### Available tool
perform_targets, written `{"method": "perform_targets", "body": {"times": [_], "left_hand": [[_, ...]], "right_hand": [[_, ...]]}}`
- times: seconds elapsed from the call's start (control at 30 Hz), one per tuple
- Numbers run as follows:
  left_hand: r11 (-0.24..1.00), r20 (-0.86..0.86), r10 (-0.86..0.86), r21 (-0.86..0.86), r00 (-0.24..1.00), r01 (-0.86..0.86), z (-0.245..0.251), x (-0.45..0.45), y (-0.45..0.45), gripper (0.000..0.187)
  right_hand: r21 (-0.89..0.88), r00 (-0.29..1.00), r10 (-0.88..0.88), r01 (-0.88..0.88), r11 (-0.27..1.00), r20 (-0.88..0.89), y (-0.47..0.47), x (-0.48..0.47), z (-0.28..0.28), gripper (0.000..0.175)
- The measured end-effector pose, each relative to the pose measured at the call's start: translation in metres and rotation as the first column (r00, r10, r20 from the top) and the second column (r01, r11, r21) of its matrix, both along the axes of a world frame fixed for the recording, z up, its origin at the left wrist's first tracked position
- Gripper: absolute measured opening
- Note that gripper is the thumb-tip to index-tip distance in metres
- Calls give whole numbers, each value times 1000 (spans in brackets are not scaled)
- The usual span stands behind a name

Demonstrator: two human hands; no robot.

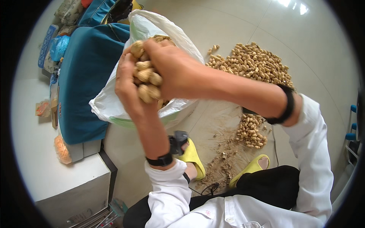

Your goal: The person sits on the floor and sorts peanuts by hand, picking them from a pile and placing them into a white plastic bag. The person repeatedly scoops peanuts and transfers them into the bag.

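Observation:
My left hand (127, 85) and my right hand (174, 68) are cupped together over a white plastic bag (111, 105) with green stripes. Between the palms lie several unshelled peanuts (145, 74), held by both hands. More peanuts show inside the open bag, behind and below the hands. On the tiled floor to the right spreads a large heap of unshelled peanuts (253, 62), partly hidden by my right forearm. A smaller pile of peanuts (251, 131) lies below that forearm, beside scattered brown dirt and debris (225, 159).
A teal cushioned seat (85, 85) stands against the bag's left side. At the lower left is a white-topped cabinet (71, 182) with a dark edge. My feet in yellow slippers (192, 156) flank the debris, and a black cable (211, 189) lies near them.

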State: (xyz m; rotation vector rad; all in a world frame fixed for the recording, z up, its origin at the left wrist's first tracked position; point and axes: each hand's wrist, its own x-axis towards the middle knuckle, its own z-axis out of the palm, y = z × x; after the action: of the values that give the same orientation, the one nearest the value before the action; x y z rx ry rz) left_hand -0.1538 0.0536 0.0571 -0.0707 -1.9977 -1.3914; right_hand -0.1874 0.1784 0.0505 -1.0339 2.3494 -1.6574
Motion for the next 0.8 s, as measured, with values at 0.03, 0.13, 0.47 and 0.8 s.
{"method": "perform_targets", "body": {"times": [0.03, 0.13, 0.47, 0.8], "left_hand": [[789, 285, -172, 613, 943, -41, 6, -1, -14, 37], [878, 394, 92, 402, 915, -261, 11, 10, -37, 46], [918, 57, -180, 369, 982, 147, -34, 69, 52, 30], [374, 981, -30, -167, 191, 912, -224, 126, 111, 111]], "right_hand": [[148, 994, 45, -60, 987, 103, -17, -9, 6, 82], [299, 972, 160, -207, 931, 172, -32, -29, 12, 91], [-32, 940, -143, 161, 986, 311, 158, 33, 13, 40], [623, 482, -785, 490, 609, 388, 305, 196, -185, 57]]}}
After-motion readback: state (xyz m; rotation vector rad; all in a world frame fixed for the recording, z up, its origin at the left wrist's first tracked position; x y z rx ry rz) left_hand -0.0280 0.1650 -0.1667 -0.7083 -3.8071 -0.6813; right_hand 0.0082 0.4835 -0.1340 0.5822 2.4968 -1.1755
